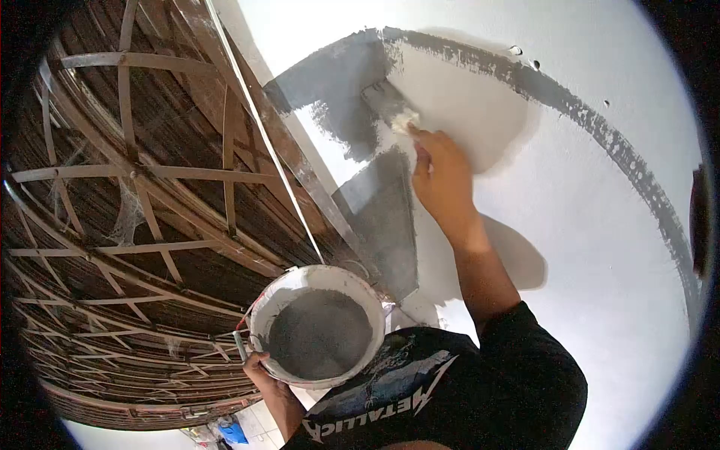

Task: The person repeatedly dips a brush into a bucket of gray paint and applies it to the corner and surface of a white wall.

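My right hand (442, 176) is raised to the white wall, its fingers closed on the pale handle end of a wide paintbrush (388, 103). The brush's bristle end is grey and lies against a dark grey painted patch (337, 71). At the lower left, my left hand (261, 369) grips the rim of a white bucket (373, 300), thumb over the edge. Thick grey paint (319, 334) fills much of the bucket. A second grey patch (386, 217) lies on the wall between the brush and the bucket.
A brown slatted surface (172, 191) with crossing strips and cobwebs fills the left, bordered by a wooden beam (300, 172). A grey painted band (570, 101) curves across the wall (585, 240). Something blue (232, 430) lies on the floor below.
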The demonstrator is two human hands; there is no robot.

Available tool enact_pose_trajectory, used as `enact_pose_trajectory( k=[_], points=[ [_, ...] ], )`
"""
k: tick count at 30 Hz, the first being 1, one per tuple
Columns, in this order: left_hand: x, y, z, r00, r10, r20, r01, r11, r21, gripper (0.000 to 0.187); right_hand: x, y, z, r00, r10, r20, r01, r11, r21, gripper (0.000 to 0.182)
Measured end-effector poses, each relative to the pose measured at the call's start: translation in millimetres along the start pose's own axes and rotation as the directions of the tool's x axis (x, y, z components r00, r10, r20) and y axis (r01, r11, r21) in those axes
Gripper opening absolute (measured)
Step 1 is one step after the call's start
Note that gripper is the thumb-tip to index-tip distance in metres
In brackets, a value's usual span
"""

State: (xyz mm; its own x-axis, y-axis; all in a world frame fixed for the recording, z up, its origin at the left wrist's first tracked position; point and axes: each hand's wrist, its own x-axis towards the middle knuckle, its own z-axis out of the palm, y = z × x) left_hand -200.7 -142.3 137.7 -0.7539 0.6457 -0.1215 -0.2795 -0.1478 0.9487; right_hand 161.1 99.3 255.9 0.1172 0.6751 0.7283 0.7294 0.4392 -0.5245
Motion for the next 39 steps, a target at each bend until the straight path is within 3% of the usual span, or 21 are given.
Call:
enact_pose_trajectory(
  k=[1, 5, 7, 8, 13, 16, 19, 22, 25, 28, 31, 32, 34, 36, 38, 39],
  points=[
    [-5, 5, 8, 0.998, -0.050, -0.037, 0.048, 0.997, -0.064, 0.025, -2, 4, 8, 1.000, -0.011, 0.006, 0.011, 1.000, -0.007, 0.037],
    [-6, 6, 1, 0.997, -0.035, 0.062, 0.037, 0.999, -0.038, 0.013, -15, 6, 3, 0.979, 0.046, 0.200, -0.018, 0.990, -0.138, 0.038],
    [3, 2, -11, 0.993, -0.082, 0.082, 0.085, 0.996, -0.034, 0.031, -20, -5, -18, 0.963, 0.073, 0.259, -0.029, 0.985, -0.172, 0.037],
    [9, -1, -19, 0.991, -0.101, 0.091, 0.104, 0.994, -0.025, 0.038, -22, -8, -20, 0.972, 0.063, 0.225, -0.037, 0.993, -0.116, 0.038],
    [5, 3, -12, 0.983, -0.139, 0.119, 0.141, 0.990, -0.006, 0.039, -13, -12, 0, 0.994, 0.103, 0.036, -0.108, 0.981, 0.163, 0.039],
    [1, 7, -8, 0.990, -0.126, 0.066, 0.123, 0.991, 0.055, 0.038, -7, 7, 40, 0.997, 0.043, -0.061, -0.030, 0.980, 0.197, 0.036],
    [6, 1, -17, 0.990, -0.124, 0.072, 0.121, 0.992, 0.042, 0.038, -12, 3, 34, 0.942, 0.236, 0.239, -0.241, 0.971, -0.009, 0.037],
    [7, 1, -16, 0.990, -0.119, 0.077, 0.117, 0.993, 0.033, 0.037, -15, -8, 15, 0.932, 0.231, 0.278, -0.240, 0.971, -0.005, 0.039],
    [3, 4, -9, 0.992, -0.100, 0.080, 0.099, 0.995, 0.007, 0.032, -16, -17, 8, 0.998, 0.067, 0.014, -0.068, 0.992, 0.108, 0.036],
    [1, 2, -9, 0.996, -0.068, 0.061, 0.070, 0.997, -0.032, 0.027, -1, -7, 32, 0.996, 0.029, -0.083, -0.014, 0.984, 0.180, 0.034],
    [4, 3, -12, 0.989, -0.023, 0.144, 0.018, 0.999, 0.038, 0.027, -7, 2, 42, 0.971, 0.218, 0.096, -0.218, 0.976, -0.012, 0.034],
    [0, 2, -6, 0.993, 0.004, 0.120, -0.002, 1.000, -0.020, 0.022, -7, 4, 37, 0.961, 0.217, 0.171, -0.214, 0.976, -0.041, 0.033],
    [-2, 8, 0, 0.992, -0.100, 0.073, 0.108, 0.988, -0.109, 0.021, -14, 8, 19, 0.927, 0.210, 0.310, -0.190, 0.977, -0.095, 0.033],
    [10, -6, -18, 0.987, -0.145, 0.065, 0.152, 0.979, -0.135, 0.024, -20, -9, -1, 0.963, 0.177, 0.202, -0.166, 0.984, -0.072, 0.040],
    [22, -24, -45, 0.981, 0.069, 0.184, -0.077, 0.996, 0.037, 0.018, -11, -14, -5, 0.989, 0.127, 0.081, -0.126, 0.992, -0.018, 0.039],
    [19, -21, -36, 0.987, 0.049, 0.152, -0.049, 0.999, 0.000, 0.020, -7, -17, -1, 0.995, 0.098, 0.015, -0.099, 0.995, 0.025, 0.035]
  ],
)
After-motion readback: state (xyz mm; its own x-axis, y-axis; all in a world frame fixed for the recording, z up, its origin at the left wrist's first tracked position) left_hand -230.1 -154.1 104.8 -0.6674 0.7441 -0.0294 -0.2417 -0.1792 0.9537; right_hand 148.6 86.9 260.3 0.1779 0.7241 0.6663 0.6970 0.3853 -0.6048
